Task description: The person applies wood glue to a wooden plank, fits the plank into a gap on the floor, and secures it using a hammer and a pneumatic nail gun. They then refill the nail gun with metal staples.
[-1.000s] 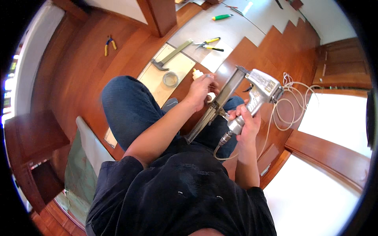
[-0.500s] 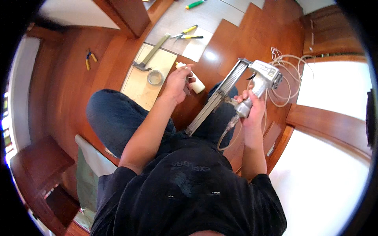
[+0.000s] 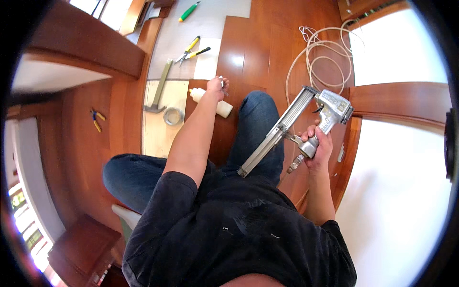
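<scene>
My right hand (image 3: 319, 143) is wrapped around the handle of a silver nail gun (image 3: 332, 112). Its long magazine slants down across my right knee, and the end fitting on its handle points down towards my lap. At arm's length, my left hand (image 3: 218, 89) is closed on a small grey metallic strip (image 3: 222, 83), mostly hidden by the fingers. Just under that hand, a white glue bottle (image 3: 224, 109) with a yellow tip lies on the wooden floor; my wrist covers part of it.
A hammer (image 3: 161, 88) and a roll of tape (image 3: 172, 115) lie on a pale board (image 3: 152, 134). Beyond are yellow-handled pliers (image 3: 191, 51) and a green-handled tool (image 3: 189, 11). Blue-and-yellow pliers (image 3: 97, 119) lie left. A coiled air hose (image 3: 311, 57) spreads at far right.
My left hand has reached farther forward, past the glue bottle. The nail gun has shifted right and lower in view. The hose loop below its fitting no longer shows. The view has turned.
</scene>
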`<state>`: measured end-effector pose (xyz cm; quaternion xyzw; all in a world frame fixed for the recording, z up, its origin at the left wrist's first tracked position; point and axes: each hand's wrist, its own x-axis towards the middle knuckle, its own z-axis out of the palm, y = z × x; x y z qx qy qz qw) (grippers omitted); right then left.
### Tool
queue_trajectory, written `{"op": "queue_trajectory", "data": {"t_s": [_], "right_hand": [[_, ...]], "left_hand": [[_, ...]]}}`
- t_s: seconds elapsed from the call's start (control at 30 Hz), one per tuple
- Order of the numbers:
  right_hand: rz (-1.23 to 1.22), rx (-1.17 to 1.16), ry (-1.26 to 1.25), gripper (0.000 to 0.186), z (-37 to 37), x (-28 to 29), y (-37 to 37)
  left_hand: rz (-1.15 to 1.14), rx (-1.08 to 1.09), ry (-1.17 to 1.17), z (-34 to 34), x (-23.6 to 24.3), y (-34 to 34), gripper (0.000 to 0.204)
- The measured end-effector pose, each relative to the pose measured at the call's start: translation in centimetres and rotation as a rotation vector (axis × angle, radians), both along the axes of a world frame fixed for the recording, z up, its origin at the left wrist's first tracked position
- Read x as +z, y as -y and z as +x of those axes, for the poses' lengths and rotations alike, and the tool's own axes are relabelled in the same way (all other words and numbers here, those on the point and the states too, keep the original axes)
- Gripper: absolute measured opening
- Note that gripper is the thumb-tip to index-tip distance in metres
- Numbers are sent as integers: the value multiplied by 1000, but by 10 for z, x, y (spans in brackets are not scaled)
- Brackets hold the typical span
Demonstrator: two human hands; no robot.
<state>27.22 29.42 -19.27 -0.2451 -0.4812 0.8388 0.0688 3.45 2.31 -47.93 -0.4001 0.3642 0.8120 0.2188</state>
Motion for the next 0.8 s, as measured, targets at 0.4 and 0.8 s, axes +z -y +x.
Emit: {"op": "queue_trajectory", "data": {"t_s": [0.4,0.8], "right_hand": [[-207,-80,-83,27,-6,-21,-13],[-239,230,-305,29,-32,-31,0]], "left_hand": [[-592,-593,-446,-3,68,12,54],[-553,-879,-411,180,256,-61,32]]}}
